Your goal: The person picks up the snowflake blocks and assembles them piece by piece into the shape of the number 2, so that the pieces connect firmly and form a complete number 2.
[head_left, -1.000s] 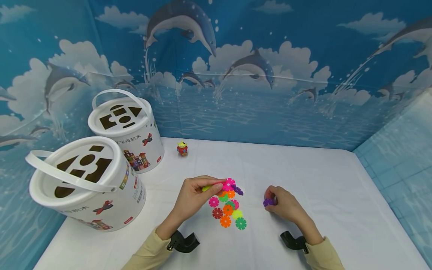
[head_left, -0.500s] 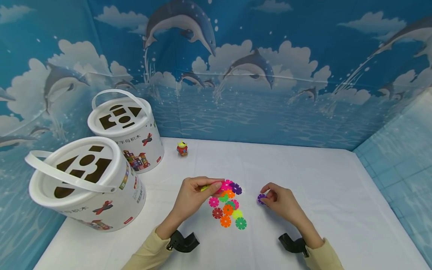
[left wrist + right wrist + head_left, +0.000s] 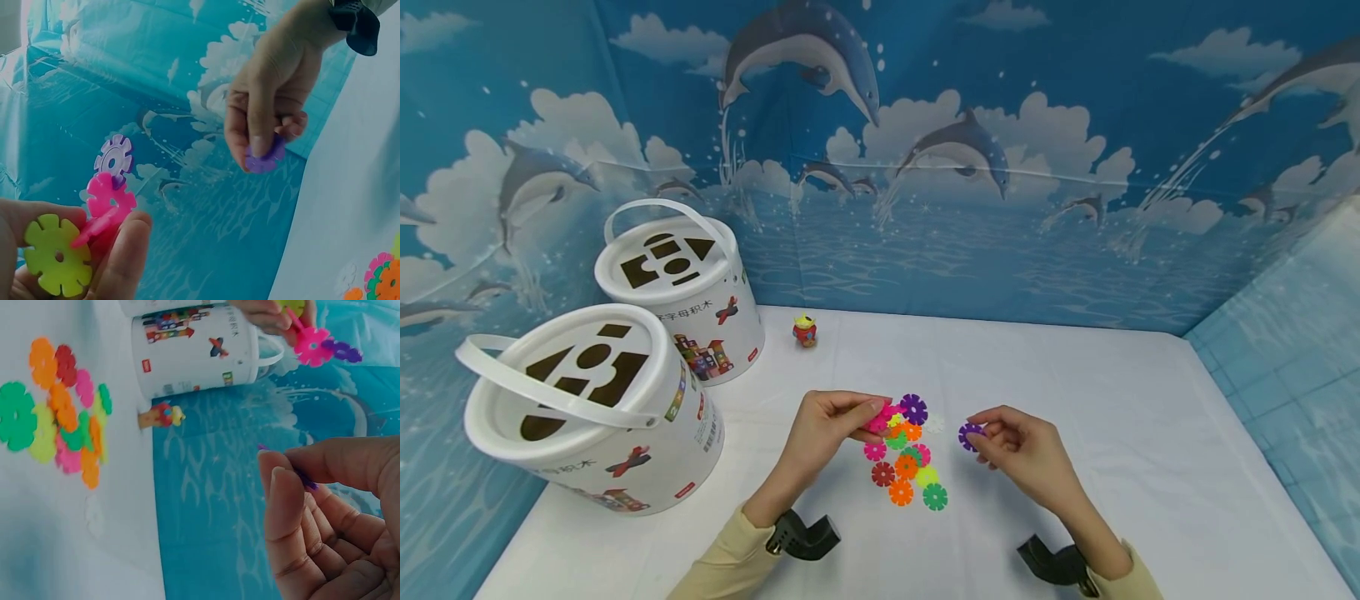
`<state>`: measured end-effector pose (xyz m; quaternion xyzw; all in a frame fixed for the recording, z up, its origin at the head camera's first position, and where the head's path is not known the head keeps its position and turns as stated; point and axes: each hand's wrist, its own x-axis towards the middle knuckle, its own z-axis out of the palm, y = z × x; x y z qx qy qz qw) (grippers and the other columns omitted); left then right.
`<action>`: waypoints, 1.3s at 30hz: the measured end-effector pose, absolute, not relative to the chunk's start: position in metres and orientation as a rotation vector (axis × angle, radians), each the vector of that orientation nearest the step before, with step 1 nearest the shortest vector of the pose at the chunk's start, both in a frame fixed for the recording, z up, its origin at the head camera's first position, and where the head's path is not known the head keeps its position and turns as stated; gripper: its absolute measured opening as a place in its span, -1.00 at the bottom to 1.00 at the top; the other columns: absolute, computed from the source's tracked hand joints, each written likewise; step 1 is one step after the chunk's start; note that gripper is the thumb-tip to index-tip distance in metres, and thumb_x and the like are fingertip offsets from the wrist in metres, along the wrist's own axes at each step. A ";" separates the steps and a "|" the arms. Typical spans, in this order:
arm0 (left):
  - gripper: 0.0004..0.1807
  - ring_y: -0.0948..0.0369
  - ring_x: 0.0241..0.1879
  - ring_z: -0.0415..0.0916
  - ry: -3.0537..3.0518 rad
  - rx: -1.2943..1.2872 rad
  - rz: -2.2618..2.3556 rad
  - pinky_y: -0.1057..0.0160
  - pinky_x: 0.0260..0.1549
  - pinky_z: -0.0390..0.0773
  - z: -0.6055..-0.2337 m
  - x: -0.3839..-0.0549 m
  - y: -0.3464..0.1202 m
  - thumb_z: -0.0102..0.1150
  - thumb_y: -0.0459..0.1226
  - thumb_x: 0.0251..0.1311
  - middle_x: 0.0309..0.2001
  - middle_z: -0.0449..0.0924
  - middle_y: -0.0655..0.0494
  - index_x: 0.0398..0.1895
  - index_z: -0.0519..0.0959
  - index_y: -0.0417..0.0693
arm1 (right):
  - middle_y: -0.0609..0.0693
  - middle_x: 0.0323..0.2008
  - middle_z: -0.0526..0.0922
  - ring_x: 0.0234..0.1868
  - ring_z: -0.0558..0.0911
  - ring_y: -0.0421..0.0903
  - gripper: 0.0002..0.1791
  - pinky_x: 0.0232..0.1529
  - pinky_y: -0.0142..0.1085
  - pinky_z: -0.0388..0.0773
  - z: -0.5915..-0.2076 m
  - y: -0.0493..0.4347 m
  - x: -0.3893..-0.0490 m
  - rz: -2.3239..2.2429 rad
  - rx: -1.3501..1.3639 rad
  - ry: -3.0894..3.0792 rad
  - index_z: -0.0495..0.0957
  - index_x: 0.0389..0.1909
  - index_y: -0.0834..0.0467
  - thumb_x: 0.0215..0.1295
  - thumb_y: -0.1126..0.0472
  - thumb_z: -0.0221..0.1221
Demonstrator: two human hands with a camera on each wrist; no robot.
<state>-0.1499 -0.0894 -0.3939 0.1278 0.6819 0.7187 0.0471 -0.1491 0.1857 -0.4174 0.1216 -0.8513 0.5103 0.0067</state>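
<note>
The left hand [image 3: 831,423] has its fingers pinching a pink disc [image 3: 100,187], which is joined to a yellow disc [image 3: 44,250] and, toward the right, a purple disc [image 3: 913,409]. The right hand [image 3: 1028,450], just to the right and apart from that joined piece, grips a second purple disc [image 3: 267,164] between thumb and fingers. Between the hands and nearer, loose discs [image 3: 902,492] lie overlapping on the white tabletop [image 3: 1150,417]. Far left, a small toy figure [image 3: 805,332] stands near two white buckets [image 3: 700,467].
</note>
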 end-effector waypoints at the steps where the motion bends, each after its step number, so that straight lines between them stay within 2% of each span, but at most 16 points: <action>1: -0.72 -0.19 -0.39 0.63 2.084 0.391 2.195 0.14 -0.18 0.59 -0.394 -0.150 -0.089 0.17 -0.30 0.27 -0.26 0.67 -0.15 -0.10 0.63 -0.38 | 0.05 -0.51 0.59 -0.58 0.60 -0.01 -0.78 -0.52 -0.25 0.60 -0.415 0.186 -0.148 1.643 0.381 -2.644 0.60 -0.22 0.20 0.10 0.30 0.36; 4: -0.74 -0.19 -0.39 0.62 2.114 0.398 2.191 0.14 -0.21 0.60 -0.395 -0.150 -0.088 0.18 -0.31 0.26 -0.25 0.67 -0.14 -0.12 0.64 -0.36 | 0.16 -0.47 0.60 -0.55 0.63 0.02 -0.76 -0.48 -0.22 0.62 -0.409 0.185 -0.144 1.832 0.380 -2.558 0.58 -0.18 0.25 0.14 0.29 0.33; 11: -0.78 0.06 -0.45 0.67 2.207 0.393 2.127 0.20 -0.26 0.61 -0.393 -0.149 -0.086 0.20 -0.34 0.24 -0.26 0.69 -0.08 -0.13 0.66 -0.33 | 0.25 -0.44 0.60 -0.49 0.67 0.07 -0.71 -0.41 -0.14 0.63 -0.396 0.177 -0.137 2.224 0.403 -2.346 0.46 -0.14 0.41 0.19 0.35 0.27; 14: -0.79 -0.02 -0.44 0.66 2.264 0.395 2.083 0.23 -0.28 0.61 -0.382 -0.143 -0.085 0.20 -0.37 0.23 -0.30 0.69 -0.10 -0.16 0.65 -0.36 | 0.24 -0.45 0.60 -0.51 0.67 0.05 -0.73 -0.42 -0.14 0.63 -0.392 0.173 -0.135 2.276 0.416 -2.314 0.44 -0.16 0.43 0.21 0.37 0.25; 20: -0.82 -0.09 -0.43 0.64 2.368 0.380 1.992 0.28 -0.33 0.60 -0.373 -0.139 -0.082 0.19 -0.40 0.22 -0.33 0.68 -0.14 -0.18 0.66 -0.37 | 0.16 -0.49 0.61 -0.64 0.57 -0.06 -0.77 -0.61 -0.32 0.55 -0.386 0.165 -0.136 2.295 0.403 -2.279 0.42 -0.22 0.39 0.23 0.34 0.24; 23: -0.81 -0.01 -0.43 0.66 2.383 0.386 1.997 0.29 -0.33 0.60 -0.383 -0.142 -0.082 0.22 -0.35 0.22 -0.32 0.69 -0.08 -0.17 0.67 -0.31 | 0.17 -0.49 0.61 -0.65 0.56 -0.09 -0.77 -0.62 -0.37 0.52 -0.386 0.161 -0.136 2.336 0.413 -2.259 0.39 -0.24 0.39 0.25 0.33 0.22; 26: -0.80 0.08 -0.44 0.66 2.401 0.404 2.008 0.29 -0.35 0.60 -0.394 -0.147 -0.082 0.24 -0.29 0.21 -0.33 0.70 0.01 -0.17 0.69 -0.22 | 0.16 -0.50 0.62 -0.64 0.59 -0.10 -0.75 -0.55 -0.35 0.57 -0.386 0.158 -0.136 2.373 0.398 -2.273 0.36 -0.25 0.40 0.27 0.33 0.21; 29: -0.81 0.16 -0.45 0.61 2.462 0.462 1.986 0.35 -0.44 0.54 -0.399 -0.148 -0.083 0.26 -0.24 0.20 -0.36 0.70 0.10 -0.19 0.71 -0.14 | 0.15 -0.51 0.62 -0.63 0.60 -0.09 -0.72 -0.51 -0.31 0.60 -0.388 0.156 -0.137 2.396 0.372 -2.291 0.33 -0.25 0.43 0.27 0.32 0.21; 34: -0.82 0.21 -0.41 0.56 2.509 0.528 1.932 0.37 -0.54 0.45 -0.401 -0.149 -0.083 0.27 -0.21 0.19 -0.34 0.69 0.20 -0.20 0.72 -0.07 | 0.14 -0.51 0.63 -0.62 0.62 -0.06 -0.73 -0.47 -0.27 0.62 -0.390 0.154 -0.137 2.398 0.322 -2.290 0.32 -0.27 0.40 0.26 0.32 0.21; 39: -0.80 0.23 -0.38 0.56 2.488 0.566 1.897 0.34 -0.51 0.48 -0.400 -0.149 -0.082 0.27 -0.20 0.19 -0.29 0.67 0.27 -0.14 0.70 0.00 | 0.21 -0.47 0.64 -0.59 0.65 -0.02 -0.71 -0.44 -0.22 0.63 -0.391 0.153 -0.137 2.391 0.281 -2.288 0.33 -0.27 0.39 0.24 0.31 0.24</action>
